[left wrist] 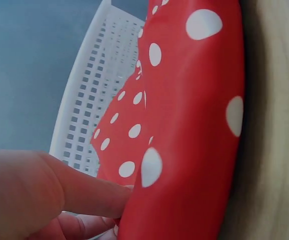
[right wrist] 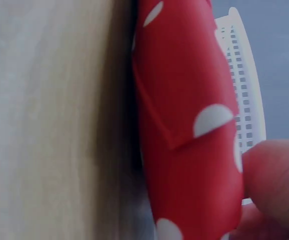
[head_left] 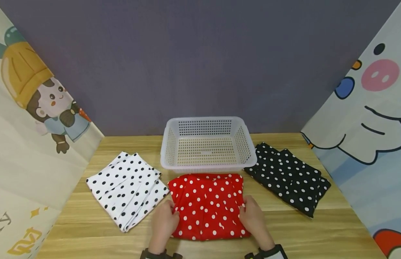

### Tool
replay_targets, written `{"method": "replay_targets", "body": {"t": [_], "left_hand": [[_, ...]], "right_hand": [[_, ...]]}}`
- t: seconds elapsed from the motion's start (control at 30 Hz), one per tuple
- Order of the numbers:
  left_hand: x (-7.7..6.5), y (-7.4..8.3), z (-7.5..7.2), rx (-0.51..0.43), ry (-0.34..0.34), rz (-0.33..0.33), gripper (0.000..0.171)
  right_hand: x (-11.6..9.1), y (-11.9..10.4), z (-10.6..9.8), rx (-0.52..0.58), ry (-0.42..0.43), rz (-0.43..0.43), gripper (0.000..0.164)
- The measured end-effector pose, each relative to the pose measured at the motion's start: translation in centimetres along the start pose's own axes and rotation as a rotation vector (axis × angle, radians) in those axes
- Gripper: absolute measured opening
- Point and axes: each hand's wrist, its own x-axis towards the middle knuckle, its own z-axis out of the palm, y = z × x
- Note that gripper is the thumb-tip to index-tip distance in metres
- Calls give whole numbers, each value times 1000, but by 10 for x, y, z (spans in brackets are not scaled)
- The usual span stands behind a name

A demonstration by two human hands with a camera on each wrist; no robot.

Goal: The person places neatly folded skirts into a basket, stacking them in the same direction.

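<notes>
A folded red cloth with white polka dots (head_left: 206, 208) lies at the front middle of the wooden table. My left hand (head_left: 164, 219) pinches its left side, thumb and fingers at the edge; the left wrist view shows the thumb (left wrist: 94, 195) against the fabric. On the opposite side my right hand (head_left: 253, 217) grips the right edge, its fingertips partly hidden by the cloth. In the right wrist view the rounded fold of the red cloth (right wrist: 184, 115) appears close up, with a corner flap lying over it.
Behind the red cloth stands a white perforated plastic basket (head_left: 169, 144) with nothing in it. A folded white cloth with black dots (head_left: 126, 189) lies to the left. At the right, a folded black cloth with white dots (head_left: 289, 176) reaches the basket's corner.
</notes>
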Motion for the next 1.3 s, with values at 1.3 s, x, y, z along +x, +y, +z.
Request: {"method": "replay_targets", "body": {"t": [1.3], "left_hand": [[-22, 22, -34, -123, 174, 177, 16]], "right_hand": [[-23, -21, -38, 1, 235, -96, 22]]}}
